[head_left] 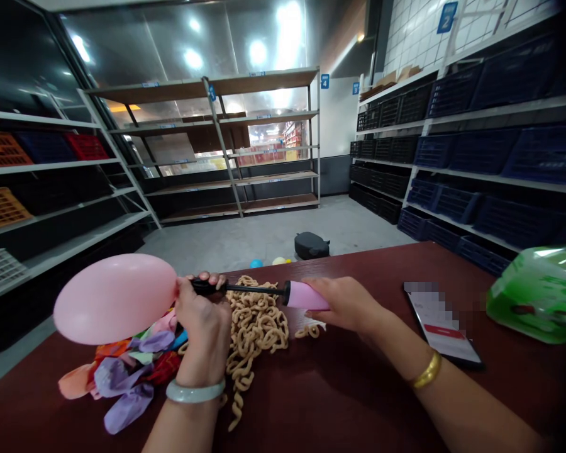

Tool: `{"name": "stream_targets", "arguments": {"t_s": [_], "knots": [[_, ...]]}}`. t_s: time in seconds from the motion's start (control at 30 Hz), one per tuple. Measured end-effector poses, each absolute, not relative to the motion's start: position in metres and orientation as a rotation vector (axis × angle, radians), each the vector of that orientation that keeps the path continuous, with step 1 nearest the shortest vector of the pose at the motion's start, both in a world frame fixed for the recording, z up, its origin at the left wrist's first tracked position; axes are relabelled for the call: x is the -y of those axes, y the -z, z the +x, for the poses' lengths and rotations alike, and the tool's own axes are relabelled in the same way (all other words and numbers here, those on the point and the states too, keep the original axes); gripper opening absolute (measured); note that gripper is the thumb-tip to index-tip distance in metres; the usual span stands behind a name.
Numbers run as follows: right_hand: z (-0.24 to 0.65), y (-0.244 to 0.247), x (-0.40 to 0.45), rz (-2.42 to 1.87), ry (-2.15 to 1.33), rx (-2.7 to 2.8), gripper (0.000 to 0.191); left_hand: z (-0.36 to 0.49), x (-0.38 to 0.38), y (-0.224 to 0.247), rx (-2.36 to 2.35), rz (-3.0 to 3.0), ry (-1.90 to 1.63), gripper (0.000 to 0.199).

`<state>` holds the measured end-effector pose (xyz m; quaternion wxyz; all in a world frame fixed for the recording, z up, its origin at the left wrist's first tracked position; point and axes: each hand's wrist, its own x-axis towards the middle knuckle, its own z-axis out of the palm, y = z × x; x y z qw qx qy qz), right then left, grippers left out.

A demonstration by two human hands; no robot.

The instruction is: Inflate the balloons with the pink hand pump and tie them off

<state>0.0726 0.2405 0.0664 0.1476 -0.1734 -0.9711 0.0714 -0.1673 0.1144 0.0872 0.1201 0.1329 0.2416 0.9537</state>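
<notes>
A partly inflated pink balloon (116,299) points out to the left. My left hand (200,318) is closed around its neck and the black end of a hand balloon pump (309,296). The pump's black rod is drawn out between my hands, roughly level. My right hand (346,302) wraps the pump's pink barrel at the other end. Limp balloons (122,371) in purple, orange, red and other colours lie under the inflated one. Below the rod is a heap of tan, twisted, rope-like pieces (259,324). How the balloon sits on the nozzle is hidden by my fingers.
On the dark red table (339,396), a phone (443,327) lies at the right beside a green-labelled jug (538,292). A dark grey object (311,245) is on the floor beyond. Shelves (264,82) stand behind; crates (476,151) fill the right-hand racks.
</notes>
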Motion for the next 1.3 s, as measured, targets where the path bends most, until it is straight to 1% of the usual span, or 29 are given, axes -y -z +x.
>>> {"name": "stream_targets", "arguments": {"t_s": [0.13, 0.3, 0.43, 0.7, 0.87, 1.07, 1.3], "knots": [[0.069, -0.063, -0.232, -0.513, -0.145, 2.779, 0.061, -0.134, -0.127, -0.076, -0.707, 0.487, -2.72, 0.022], [0.064, -0.061, -0.219, -0.523, -0.223, 2.773, 0.058, -0.093, -0.138, -0.064, -0.728, 0.483, -2.576, 0.019], [0.061, -0.06, -0.216, -0.547, -0.268, 2.795, 0.057, -0.084, -0.14, -0.062, -0.738, 0.449, -2.555, 0.019], [0.054, -0.05, -0.224, -0.496, -0.453, 2.781, 0.057, -0.103, -0.143, -0.056, -0.783, 0.421, -2.538, 0.02], [0.057, -0.051, -0.23, -0.455, -0.502, 2.783, 0.057, -0.139, -0.13, -0.069, -0.783, 0.443, -2.591, 0.019], [0.065, -0.058, -0.237, -0.451, -0.45, 2.811, 0.057, -0.184, -0.105, -0.089, -0.785, 0.395, -2.728, 0.015], [0.074, -0.065, -0.244, -0.505, -0.256, 2.783, 0.058, -0.169, -0.113, -0.084, -0.698, 0.445, -2.789, 0.021]]}}
